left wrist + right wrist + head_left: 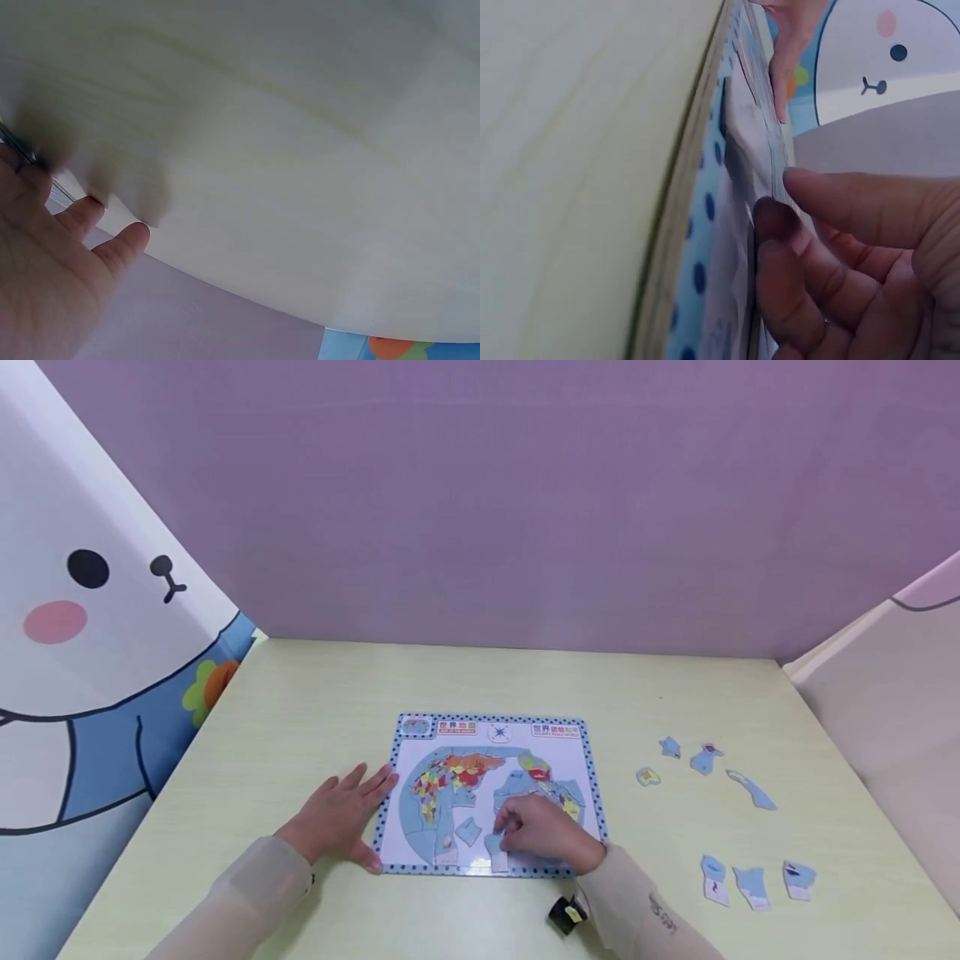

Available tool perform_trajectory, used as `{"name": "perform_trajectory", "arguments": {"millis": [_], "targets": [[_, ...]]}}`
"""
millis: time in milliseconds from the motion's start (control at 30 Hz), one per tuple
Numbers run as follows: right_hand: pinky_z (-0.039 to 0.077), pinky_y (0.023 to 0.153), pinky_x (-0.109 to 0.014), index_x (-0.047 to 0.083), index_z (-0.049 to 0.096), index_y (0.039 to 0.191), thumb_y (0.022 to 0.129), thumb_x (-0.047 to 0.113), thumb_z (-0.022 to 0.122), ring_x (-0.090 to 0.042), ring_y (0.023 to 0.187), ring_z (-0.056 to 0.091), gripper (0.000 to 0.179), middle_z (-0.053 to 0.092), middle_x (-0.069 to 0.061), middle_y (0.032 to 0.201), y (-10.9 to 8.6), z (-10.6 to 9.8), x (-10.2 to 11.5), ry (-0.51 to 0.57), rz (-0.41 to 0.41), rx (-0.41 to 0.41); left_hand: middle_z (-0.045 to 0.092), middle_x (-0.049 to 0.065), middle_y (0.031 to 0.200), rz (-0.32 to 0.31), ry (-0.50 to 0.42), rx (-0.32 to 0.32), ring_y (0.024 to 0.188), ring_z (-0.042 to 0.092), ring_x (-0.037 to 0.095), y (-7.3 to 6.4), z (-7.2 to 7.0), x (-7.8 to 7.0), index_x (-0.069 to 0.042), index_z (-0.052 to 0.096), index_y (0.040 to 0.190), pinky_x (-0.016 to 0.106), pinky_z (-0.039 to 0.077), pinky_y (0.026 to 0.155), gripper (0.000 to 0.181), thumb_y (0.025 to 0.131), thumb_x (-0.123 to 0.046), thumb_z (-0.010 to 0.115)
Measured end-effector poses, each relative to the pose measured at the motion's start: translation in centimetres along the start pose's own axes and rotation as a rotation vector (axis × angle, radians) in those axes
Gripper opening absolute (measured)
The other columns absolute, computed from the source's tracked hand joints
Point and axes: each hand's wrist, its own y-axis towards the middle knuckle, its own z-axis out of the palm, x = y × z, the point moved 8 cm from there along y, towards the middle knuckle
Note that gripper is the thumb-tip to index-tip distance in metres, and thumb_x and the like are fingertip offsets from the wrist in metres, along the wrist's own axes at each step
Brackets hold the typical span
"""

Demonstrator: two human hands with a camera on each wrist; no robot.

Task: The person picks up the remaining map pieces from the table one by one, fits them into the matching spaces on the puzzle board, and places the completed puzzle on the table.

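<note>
A world map jigsaw board (pixel 387 810) with a dotted blue border lies on the table, its map partly filled with pieces. My left hand (pixel 341 814) rests spread at the board's left edge, fingertips on the border; the left wrist view shows its fingers (pixel 124 247) extended. Over the lower middle of the board, my right hand (pixel 547 831) holds a blue and white puzzle piece (pixel 497 857) between thumb and curled fingers. In the right wrist view the thumb (pixel 847 199) and fingertips are close together near the board surface; the grip itself is partly hidden. A loose blue piece (pixel 468 832) lies nearby on the board.
Several loose puzzle pieces lie to the right of the board, among them a long one (pixel 752 791) farther back and a blue-and-pink one (pixel 752 888) nearer. A small black object (pixel 567 914) is by the right wrist. A purple partition (pixel 525 527) stands behind the table.
</note>
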Motion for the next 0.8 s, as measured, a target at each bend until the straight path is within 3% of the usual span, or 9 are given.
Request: {"name": "perform_trajectory", "arguments": {"millis": [267, 533, 800], "targets": [[0.042, 0.063, -0.025, 0.016, 0.069, 0.089, 0.081, 0.008, 0.073, -0.010, 0.068, 0.050, 0.012, 0.056, 0.009, 0.073, 1.1, 0.2, 1.1, -0.128, 0.018, 0.009, 0.028, 0.011, 0.156, 0.007, -0.009, 0.000, 0.139, 0.021, 0.046, 0.0, 0.0, 0.1, -0.006, 0.033, 0.149, 0.067, 0.027, 0.103, 0.117, 0.058, -0.061, 0.082], [0.045, 0.071, -0.026, 0.019, 0.074, 0.100, 0.074, 0.006, 0.079, -0.012, 0.087, 0.057, 0.030, 0.067, 0.005, 0.101, 2.9, 1.7, 3.3, -0.290, -0.005, 0.059, 0.028, 0.011, 0.155, 0.006, -0.029, -0.007, 0.139, 0.021, 0.046, -0.4, 0.1, 0.2, -0.006, 0.033, 0.148, 0.068, 0.026, 0.102, 0.117, 0.057, -0.060, 0.082], [0.045, 0.073, -0.030, 0.020, 0.073, 0.092, 0.072, 0.011, 0.082, -0.014, 0.085, 0.056, 0.024, 0.068, 0.004, 0.098, 3.4, 1.9, 2.6, -0.267, 0.103, 0.041, 0.028, 0.011, 0.155, 0.017, -0.010, -0.011, 0.139, 0.021, 0.046, 0.0, 0.0, 0.1, -0.006, 0.033, 0.149, 0.068, 0.026, 0.103, 0.118, 0.057, -0.062, 0.081]]}}
